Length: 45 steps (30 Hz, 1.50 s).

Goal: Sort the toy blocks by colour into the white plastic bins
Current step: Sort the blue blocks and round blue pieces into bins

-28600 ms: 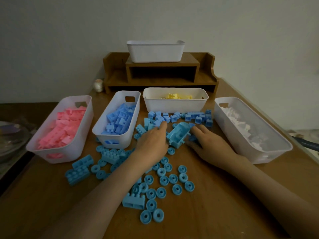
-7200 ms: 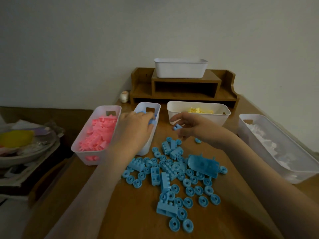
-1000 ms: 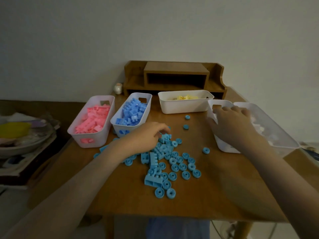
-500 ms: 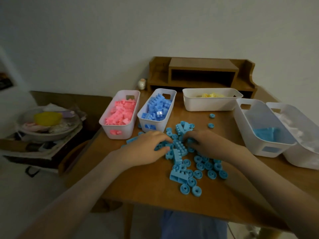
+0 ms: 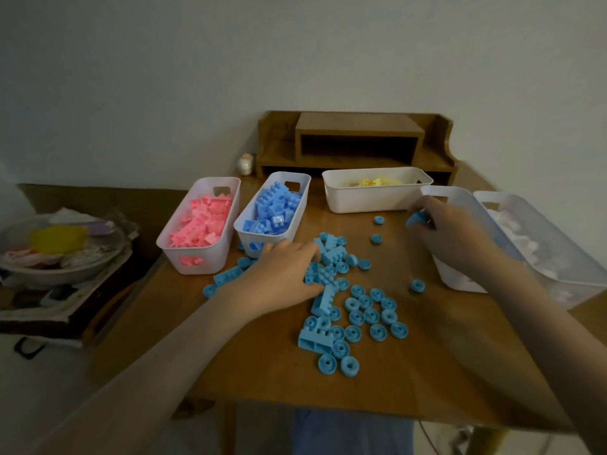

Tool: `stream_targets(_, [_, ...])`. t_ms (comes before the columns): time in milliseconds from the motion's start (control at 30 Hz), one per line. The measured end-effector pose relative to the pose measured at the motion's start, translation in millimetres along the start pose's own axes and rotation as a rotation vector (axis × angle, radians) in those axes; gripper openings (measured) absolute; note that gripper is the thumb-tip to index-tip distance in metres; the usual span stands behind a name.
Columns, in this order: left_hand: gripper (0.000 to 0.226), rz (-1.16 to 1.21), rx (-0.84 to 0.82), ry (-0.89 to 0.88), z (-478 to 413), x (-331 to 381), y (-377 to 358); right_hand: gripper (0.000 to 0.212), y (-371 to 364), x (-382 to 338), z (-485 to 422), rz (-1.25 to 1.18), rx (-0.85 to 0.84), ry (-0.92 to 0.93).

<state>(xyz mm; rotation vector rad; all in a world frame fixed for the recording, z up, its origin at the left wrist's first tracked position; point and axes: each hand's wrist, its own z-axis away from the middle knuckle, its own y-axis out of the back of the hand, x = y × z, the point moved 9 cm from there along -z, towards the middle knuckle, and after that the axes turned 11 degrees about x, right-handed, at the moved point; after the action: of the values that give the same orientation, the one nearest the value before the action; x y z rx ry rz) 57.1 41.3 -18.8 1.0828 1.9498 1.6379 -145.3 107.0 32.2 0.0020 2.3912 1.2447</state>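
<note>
Right now the sorting is down to the light-blue pieces, and the step in hand looks like a carry-and-drop. The right hand (image 5: 453, 234) is lifted beside the near corner of the fourth bin (image 5: 441, 191), its grip pinching a light-blue block (image 5: 414, 220) at the fingertips, just short of the rim. The left hand (image 5: 282, 274) lies on the light-blue pile (image 5: 331, 257) in the middle of the surface (image 5: 427, 362), fingers laid over the bricks; whether that grip has closed on any piece I cannot tell. Next, I judge, the pinched block must clear the rim and be let go inside, while the left hand gathers a fresh handful. The round wheels (image 5: 371, 316) near the front edge are small and flat, so they will probably need scooping, not pinching, and a few strays such as one wheel (image 5: 417, 286) lie apart beside the fourth bin. The pink bin (image 5: 200, 224), the blue bin (image 5: 272, 211), the yellow bin (image 5: 377, 195) and the white-block bin (image 5: 542, 238) stand round the pile; the darker blue one sits touching the pile, so mixing the two blues is the risk. A wooden shelf (image 5: 354, 139) and a small jar (image 5: 245, 164) stand behind, out of the way.
</note>
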Motion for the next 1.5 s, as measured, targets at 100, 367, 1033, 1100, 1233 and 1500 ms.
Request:
stream_targets(100, [0.044,0.061,-0.005,0.024,-6.0,5.0,-1.5,0.021,10.9,12.4,1.6,0.025,0.044,0.014])
stream_targets(367, [0.048,0.192,-0.006,0.122,-13.4,10.3,-2.6,0.015,13.5,14.1,6.8,-0.115,-0.027,0.004])
stream_targets(1033, [0.060,0.025,-0.212,0.099,-12.5,29.3,-28.0,0.011,-13.8,-12.8,11.7,-0.122,-0.121,0.115])
stream_targets(1100, [0.066,0.034,-0.250,0.102,-15.1,28.7,-30.2,0.014,11.7,10.8,1.2,-0.027,0.006,0.061])
stream_targets(1233, [0.077,0.023,-0.373,0.097,-11.1,30.6,-37.9,0.025,12.8,58.5,2.5,0.169,-0.043,-0.134])
stream_targets(1500, [0.050,0.136,-0.315,0.111,-12.4,24.2,-27.4,0.031,12.0,45.1,9.0,0.288,-0.003,-0.080])
